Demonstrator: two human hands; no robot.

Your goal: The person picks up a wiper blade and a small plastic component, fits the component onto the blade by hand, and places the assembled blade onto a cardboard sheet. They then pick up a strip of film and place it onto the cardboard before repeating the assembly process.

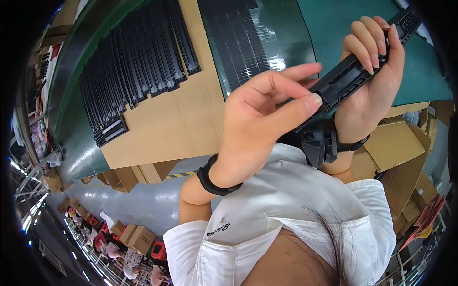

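Clearly, both hands were at the same black plastic strip, held in the air above the right part of the table, near its front edge; it slanted, one end low by the left hand and the other rising toward the far right corner; ribs and small compartments showed along its open face.

The right hand gripped the strip around its middle, the fingers bent over it side by side and the thumb on the other side; the left hand was at the low end, thumb tip on the strip and forefinger tip close by, another finger stretched out past it; whether these two tips pinched the end, I could not tell. A black wristband circled the left wrist; a bulky black mount sat at the right one.

Toward the table's left edge lay a cardboard sheet, reaching the front edge; on it a long row of dark strips lay side by side, with short pieces near the sheet's front left corner; right of the sheet, toward the far edge, lay a second batch of strips with shiny ends; beyond the front edge, at the right, stood open cardboard boxes.
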